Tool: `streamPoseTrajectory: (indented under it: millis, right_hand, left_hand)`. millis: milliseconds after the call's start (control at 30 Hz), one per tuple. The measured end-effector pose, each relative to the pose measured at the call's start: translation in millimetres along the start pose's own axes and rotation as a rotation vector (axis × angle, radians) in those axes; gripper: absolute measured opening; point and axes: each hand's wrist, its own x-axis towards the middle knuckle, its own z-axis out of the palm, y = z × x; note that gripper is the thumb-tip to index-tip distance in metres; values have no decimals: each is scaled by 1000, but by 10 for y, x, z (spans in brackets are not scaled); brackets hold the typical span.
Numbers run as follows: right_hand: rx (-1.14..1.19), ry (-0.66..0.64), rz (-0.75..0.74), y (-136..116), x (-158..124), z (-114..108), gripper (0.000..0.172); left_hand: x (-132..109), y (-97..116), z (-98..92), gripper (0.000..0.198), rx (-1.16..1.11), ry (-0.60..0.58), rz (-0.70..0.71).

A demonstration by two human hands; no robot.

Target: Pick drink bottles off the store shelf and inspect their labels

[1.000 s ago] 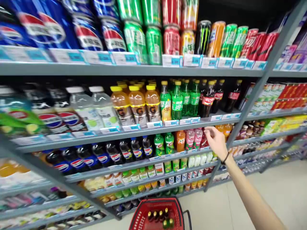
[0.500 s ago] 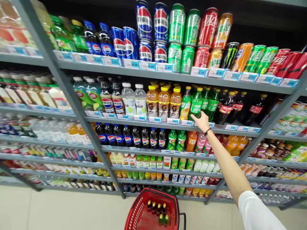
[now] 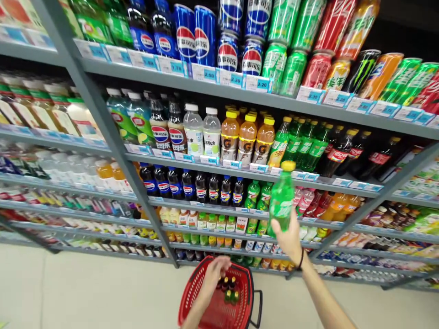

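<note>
My right hand point(image 3: 291, 238) is closed round the lower part of a green soda bottle point(image 3: 281, 199) with a yellow cap, held upright in front of the drink shelves. It came from the row of green bottles point(image 3: 302, 142) on the second shelf. My left hand point(image 3: 216, 268) hangs over the red shopping basket point(image 3: 195, 299), fingers curled near its rim; what they hold, if anything, is not clear. Several small dark bottles point(image 3: 229, 289) stand in the basket.
Grey metal shelves point(image 3: 212, 87) carry cans on top, then rows of cola, water, orange sports drinks and green soda, with smaller bottles lower down. A slanted grey upright point(image 3: 113, 151) crosses the left side. Pale floor lies below the basket.
My right hand reached the green bottles on the second shelf, took one and drew it down and back. My left hand has come into view over the basket.
</note>
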Motion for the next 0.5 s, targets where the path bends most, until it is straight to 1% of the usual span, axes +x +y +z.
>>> streamPoseTrajectory:
  millis: [33, 100, 133, 200, 267, 333, 400, 467, 500]
  right_hand:
    - [1, -66, 79, -37, -291, 105, 62]
    - [-8, -167, 207, -118, -798, 317, 64]
    - [-12, -218, 264, -166, -1010, 415, 65]
    - [10, -279, 376, -286, -1352, 575, 67]
    - [120, -274, 473, -426, -1606, 674, 70]
    - [344, -257, 579, -563, -1794, 712, 68]
    - [684, -326, 717, -681, -1926, 715, 59]
    - [1006, -415, 839, -770, -2017, 719, 58]
    - [1119, -434, 866, -802, -2055, 729, 57]
  left_hand:
    - [89, 143, 32, 86, -63, -35, 16]
    - [203, 503, 114, 86, -296, -223, 156]
    - [222, 686, 158, 82, -349, -293, 215]
    - [195, 983, 226, 80, -389, -314, 245]
    - [111, 1166, 238, 74, -456, -322, 239]
    - [10, 1271, 184, 67, -570, -380, 259]
    - [-78, 1359, 85, 62, -665, -460, 314]
    - [-137, 1451, -25, 58, -700, -522, 375]
    - [-156, 1495, -77, 57, -700, -555, 398]
